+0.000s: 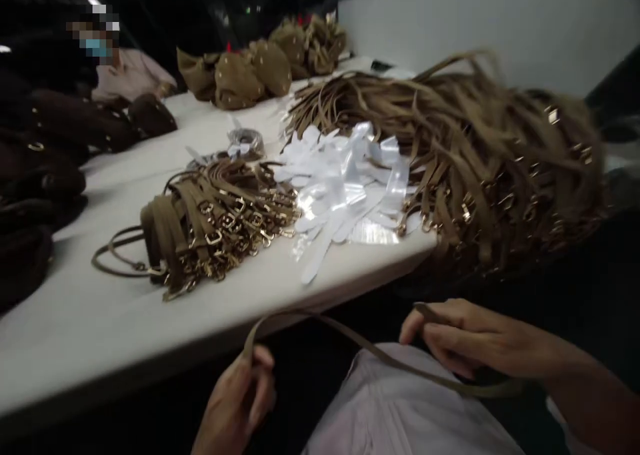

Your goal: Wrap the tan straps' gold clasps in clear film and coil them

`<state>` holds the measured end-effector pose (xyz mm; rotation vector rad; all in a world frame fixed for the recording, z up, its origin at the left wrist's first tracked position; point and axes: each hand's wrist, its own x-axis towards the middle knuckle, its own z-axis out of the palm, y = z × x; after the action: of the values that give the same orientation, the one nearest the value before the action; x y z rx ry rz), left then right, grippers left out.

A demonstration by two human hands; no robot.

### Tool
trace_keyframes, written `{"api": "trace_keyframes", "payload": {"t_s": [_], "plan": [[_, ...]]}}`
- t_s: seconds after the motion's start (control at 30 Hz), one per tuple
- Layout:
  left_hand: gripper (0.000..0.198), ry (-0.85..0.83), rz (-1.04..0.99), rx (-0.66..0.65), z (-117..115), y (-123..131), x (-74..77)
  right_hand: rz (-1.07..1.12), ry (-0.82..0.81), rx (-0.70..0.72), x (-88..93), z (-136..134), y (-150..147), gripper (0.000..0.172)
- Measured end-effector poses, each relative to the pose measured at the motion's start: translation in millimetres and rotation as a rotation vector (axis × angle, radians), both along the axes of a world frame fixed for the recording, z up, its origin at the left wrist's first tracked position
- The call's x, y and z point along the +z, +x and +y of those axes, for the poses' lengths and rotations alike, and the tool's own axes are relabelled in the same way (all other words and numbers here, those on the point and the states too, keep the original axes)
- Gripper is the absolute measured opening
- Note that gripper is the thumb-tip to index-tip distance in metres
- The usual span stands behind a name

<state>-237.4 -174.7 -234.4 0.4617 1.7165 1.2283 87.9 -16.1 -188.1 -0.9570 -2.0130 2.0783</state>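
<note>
A long olive-brown strap (357, 338) runs in a loose arc between my hands, in front of the table's edge. My left hand (245, 392) is closed on one part of it, with the strap rising from between thumb and fingers. On the right, my right hand (463, 335) pinches another part, whose tip sticks out above the fingers, and the strap also sags below this hand. Past my hands, a bundle of straps with gold buckles (215, 222) lies on the table, beside a heap of white plastic strips (340, 182).
A large pile of brown straps with gold clasps (480, 168) hangs over the table's (130, 322) right edge. Tan bags (250, 72) stand at the back, dark brown bags (80, 122) at the left. A masked person (130, 72) is across the table. A grey roll (245, 140) lies mid-table.
</note>
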Motion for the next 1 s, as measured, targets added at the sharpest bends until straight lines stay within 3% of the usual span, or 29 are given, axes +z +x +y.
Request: {"api": "trace_keyframes", "payload": {"t_s": [0.07, 0.17, 0.27, 0.4, 0.5, 0.6, 0.73, 0.87, 1.0], "plan": [[0.041, 0.111, -0.17, -0.203, 2.9, 5.8, -12.6, 0.021, -0.088, 0.049, -43.6, -16.6, -32.4, 0.048], [0.031, 0.066, -0.128, -0.411, 8.2, 13.6, -20.7, 0.061, -0.22, -0.025, -99.8, -41.3, -66.9, 0.057], [0.033, -0.053, -0.007, -0.522, 8.5, 21.2, -25.7, 0.111, -0.287, -0.077, -130.9, -53.8, -80.1, 0.059], [0.038, -0.208, 0.19, -0.518, 2.0, 20.2, -51.0, 0.201, -0.301, -0.027, -134.4, -46.9, -79.2, 0.058], [0.037, -0.418, 0.573, -0.43, -4.6, 7.9, -72.7, 0.246, -0.346, -0.036, -128.8, -34.2, -78.5, 0.052], [0.042, -0.534, 0.849, -0.348, -7.5, -6.1, -79.6, 0.299, -0.412, -0.108, -127.1, -23.7, -79.9, 0.044], [0.055, -0.409, 0.669, -0.35, 4.4, -2.6, -70.0, 0.347, -0.552, -0.204, -126.4, -17.6, -79.7, 0.039], [0.049, -0.18, 0.523, -0.485, 27.9, 38.7, -63.2, 0.404, -0.665, -0.234, -125.5, -24.4, -75.2, 0.04], [0.062, 0.07, -0.129, -0.733, 46.9, 95.2, -69.4, 0.464, -0.588, -0.38, -131.6, -36.7, -71.2, 0.043]]}}
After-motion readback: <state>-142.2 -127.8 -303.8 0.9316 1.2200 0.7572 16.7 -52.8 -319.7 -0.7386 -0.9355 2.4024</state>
